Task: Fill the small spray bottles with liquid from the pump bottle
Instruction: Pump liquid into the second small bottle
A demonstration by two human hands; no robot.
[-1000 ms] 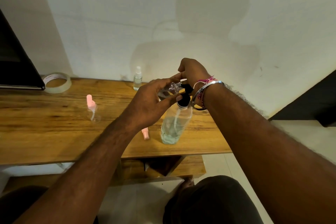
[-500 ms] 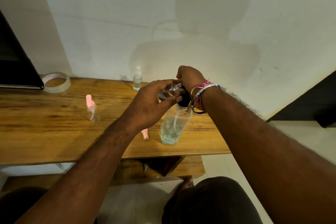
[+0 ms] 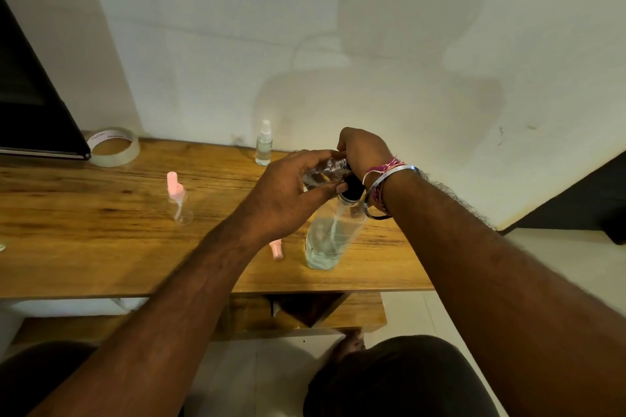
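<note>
Head view: left hand (image 3: 288,195) fingers (image 3: 313,156) curled round small clear spray bottle (image 3: 327,168), uncapped, tilted nearly sideways with its mouth at the pump spout. Thumb under, fingers over the body. Right hand (image 3: 364,149) curled down onto black pump head (image 3: 352,184), apparently pressing; fingers hidden behind knuckles, exact grip unclear. Metal bangle (image 3: 389,191) and pink thread on that wrist.

Pump bottle (image 3: 327,237) upright on wooden surface (image 3: 101,240) near front edge, clear plastic, liquid low in the base. Likely light and top-heavy under pressing, so push straight down or steady the neck. Small bottle likely thin, rigid, slick if wet; hold mid-body, keep mouth tight to the spout to avoid spills.

Pink spray cap (image 3: 276,249) lying on surface just left of pump bottle, probably belonging to the held bottle. Pink-topped spray bottle (image 3: 179,200) standing further left, looks empty. White-topped spray bottle (image 3: 264,144) by the wall, seemingly filled. Tape roll (image 3: 115,145) at back left beside dark panel (image 3: 30,105).
</note>
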